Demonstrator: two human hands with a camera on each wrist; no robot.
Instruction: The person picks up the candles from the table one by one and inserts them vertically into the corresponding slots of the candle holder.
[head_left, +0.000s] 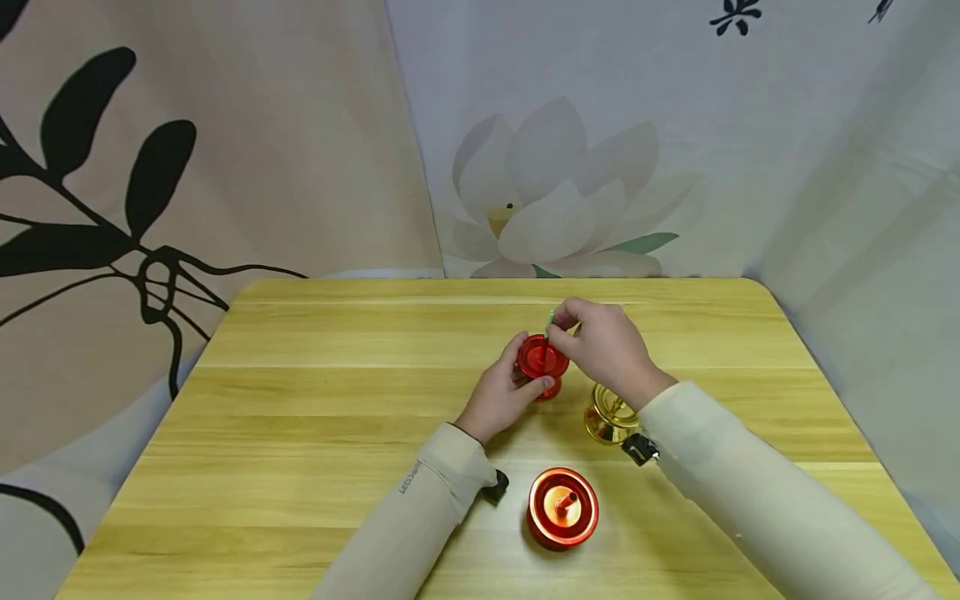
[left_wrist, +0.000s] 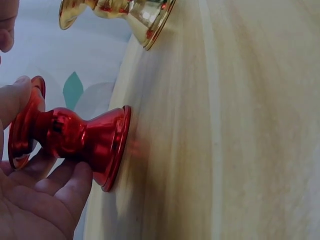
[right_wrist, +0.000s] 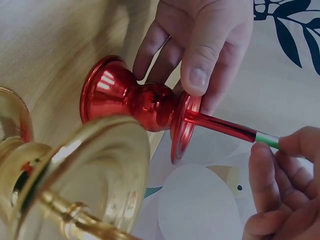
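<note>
A shiny red candlestick (head_left: 532, 354), with a dished top and flared base, stands upright at the tabletop. My left hand (head_left: 495, 396) grips it under the dish, with the thumb (right_wrist: 197, 77) over the rim. From the middle of the dish rises a thin red tube (right_wrist: 222, 126). A short green stick (right_wrist: 266, 139) shows at the tube's upper end, and my right hand (head_left: 600, 343) pinches it between thumb and fingers. How far the stick reaches inside the tube is hidden. Close to the right wrist is a gold candlestick (head_left: 603, 427), partly covered by that hand.
Another red candlestick (head_left: 562, 508), seen from above with a short post in its dish, stands nearer the front. All rest on a wooden table (head_left: 300, 433). Printed cloth (head_left: 315, 142) hangs behind the table's far edge.
</note>
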